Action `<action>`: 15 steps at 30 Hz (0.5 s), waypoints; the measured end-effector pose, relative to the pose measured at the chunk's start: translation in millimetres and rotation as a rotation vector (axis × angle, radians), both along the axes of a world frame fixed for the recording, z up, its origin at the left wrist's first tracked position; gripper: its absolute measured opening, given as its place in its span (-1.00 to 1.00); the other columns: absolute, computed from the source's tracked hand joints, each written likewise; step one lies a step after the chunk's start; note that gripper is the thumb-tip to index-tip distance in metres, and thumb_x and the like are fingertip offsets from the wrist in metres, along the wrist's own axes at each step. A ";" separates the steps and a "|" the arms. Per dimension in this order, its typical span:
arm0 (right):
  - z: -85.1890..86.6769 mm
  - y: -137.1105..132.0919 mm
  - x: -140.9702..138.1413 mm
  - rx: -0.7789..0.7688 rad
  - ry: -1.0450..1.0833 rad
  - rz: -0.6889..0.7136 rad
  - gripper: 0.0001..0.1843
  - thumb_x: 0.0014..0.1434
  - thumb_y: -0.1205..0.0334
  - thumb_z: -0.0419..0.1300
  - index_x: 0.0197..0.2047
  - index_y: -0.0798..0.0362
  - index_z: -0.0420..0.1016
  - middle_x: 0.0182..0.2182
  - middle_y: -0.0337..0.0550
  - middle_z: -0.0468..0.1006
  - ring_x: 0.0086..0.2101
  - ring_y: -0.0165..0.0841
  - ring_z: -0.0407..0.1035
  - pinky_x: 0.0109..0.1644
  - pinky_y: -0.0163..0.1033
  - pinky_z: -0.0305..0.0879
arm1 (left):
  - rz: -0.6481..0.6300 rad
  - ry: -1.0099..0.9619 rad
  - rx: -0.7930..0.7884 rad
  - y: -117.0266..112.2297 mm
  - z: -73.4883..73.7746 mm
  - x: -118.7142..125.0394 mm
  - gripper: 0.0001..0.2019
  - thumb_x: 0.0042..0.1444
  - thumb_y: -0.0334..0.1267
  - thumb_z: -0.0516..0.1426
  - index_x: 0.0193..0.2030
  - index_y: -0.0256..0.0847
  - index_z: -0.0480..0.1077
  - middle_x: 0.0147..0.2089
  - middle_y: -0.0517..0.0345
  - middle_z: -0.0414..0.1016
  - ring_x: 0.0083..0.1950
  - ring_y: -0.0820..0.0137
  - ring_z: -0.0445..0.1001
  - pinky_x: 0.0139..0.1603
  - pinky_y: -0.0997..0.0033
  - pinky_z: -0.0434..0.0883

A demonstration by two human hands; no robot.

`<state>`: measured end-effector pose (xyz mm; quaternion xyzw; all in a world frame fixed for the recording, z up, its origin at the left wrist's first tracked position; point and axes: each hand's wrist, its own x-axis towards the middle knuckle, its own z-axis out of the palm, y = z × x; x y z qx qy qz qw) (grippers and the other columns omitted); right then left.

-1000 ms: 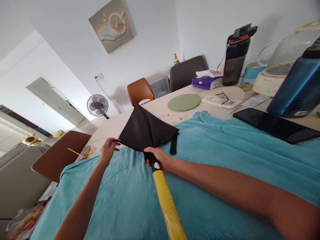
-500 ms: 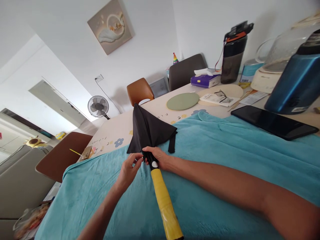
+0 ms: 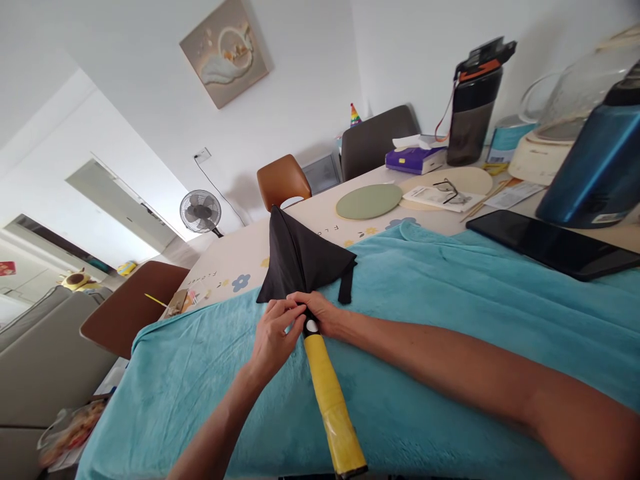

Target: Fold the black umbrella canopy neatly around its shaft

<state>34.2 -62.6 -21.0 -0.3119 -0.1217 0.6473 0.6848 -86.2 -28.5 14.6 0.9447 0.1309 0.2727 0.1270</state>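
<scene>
A folded black umbrella [image 3: 300, 257] with a yellow handle [image 3: 330, 403] lies on a blue-green blanket [image 3: 450, 320] that covers the near part of the counter [image 3: 240, 257]. The umbrella's pointed tip is at the far end, toward the brown chair [image 3: 283, 180], and the handle comes back toward the person. The left hand [image 3: 273, 333] is curled, and its fingertips pinch the black cloth right where the cloth meets the handle. The right hand [image 3: 323, 312] is closed around the same spot from the other side, just above a small white button [image 3: 312, 326] on the handle. The two hands touch each other there. A black strap [image 3: 346, 287] hangs from the umbrella cloth, just right of the right hand. On the bare counter beyond the umbrella there are small letters beside a blue flower picture [image 3: 240, 281], but they are too small to read for sure. Far right of the umbrella sit a flat black tablet [image 3: 555, 245], a shiny blue bottle [image 3: 595, 170] and a dark bottle with an orange band [image 3: 473, 113]. Between them and the umbrella are a round green mat [image 3: 369, 201], a pair of glasses [image 3: 447, 191] on a sheet of paper, and a purple tissue box [image 3: 414, 158]. A fan [image 3: 200, 212] stands far left of the umbrella's tip.
</scene>
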 end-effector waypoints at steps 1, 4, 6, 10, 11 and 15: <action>-0.2 0.1 0.2 -0.009 0.001 0.013 -0.89 -0.11 0.38 0.19 -0.57 0.17 0.31 -0.68 -0.31 0.34 -0.63 -0.54 0.24 -0.59 -0.43 0.23 | -0.028 -0.017 -0.040 1.1 0.4 -1.1 -0.78 0.09 -0.30 0.05 -0.14 -0.14 0.45 -0.19 0.06 0.43 -0.14 0.34 0.35 -0.14 0.29 0.35; 1.1 0.1 1.1 -0.061 -0.008 0.060 -0.88 -0.06 0.33 0.17 -0.54 0.17 0.30 -0.70 -0.31 0.32 -0.68 -0.51 0.21 -0.63 -0.35 0.24 | 0.026 -0.091 -0.166 16.3 2.0 -6.7 -0.80 0.08 -0.28 0.05 -0.21 -0.14 0.46 -0.19 0.09 0.46 -0.11 0.35 0.38 -0.09 0.29 0.35; 3.1 -0.3 1.5 -0.081 -0.008 0.073 -0.88 -0.05 0.33 0.16 -0.52 0.16 0.28 -0.68 -0.29 0.33 -0.68 -0.50 0.21 -0.64 -0.32 0.26 | 0.174 -0.131 -0.258 35.1 2.8 -7.8 -0.81 0.07 -0.26 0.04 -0.24 -0.16 0.45 -0.19 0.10 0.47 -0.11 0.34 0.39 -0.06 0.28 0.34; 5.0 -1.3 1.8 -0.096 -0.001 0.075 -0.87 -0.05 0.34 0.15 -0.53 0.14 0.23 -0.67 -0.29 0.31 -0.69 -0.50 0.21 -0.67 -0.34 0.25 | 0.337 -0.206 -0.478 79.4 0.2 8.6 -0.77 0.04 -0.25 0.02 -0.18 -0.21 0.40 -0.15 0.08 0.46 -0.10 0.33 0.41 -0.06 0.28 0.34; 4.7 -1.4 1.8 -0.097 -0.001 0.074 -0.86 -0.05 0.34 0.15 -0.53 0.13 0.23 -0.67 -0.29 0.31 -0.69 -0.49 0.21 -0.68 -0.34 0.24 | 0.350 -0.228 -0.496 89.2 -2.2 16.6 -0.75 0.04 -0.27 0.01 -0.14 -0.21 0.38 -0.11 0.07 0.45 -0.07 0.33 0.39 -0.03 0.27 0.33; 2.4 -1.7 2.2 -0.088 0.008 0.068 -0.86 -0.04 0.33 0.15 -0.52 0.14 0.23 -0.66 -0.28 0.30 -0.69 -0.49 0.21 -0.69 -0.34 0.23 | 0.377 -0.211 -0.407 116.3 -22.0 51.4 -0.64 0.05 -0.37 -0.06 0.01 -0.23 0.27 0.08 -0.02 0.31 0.12 0.29 0.25 0.14 0.18 0.16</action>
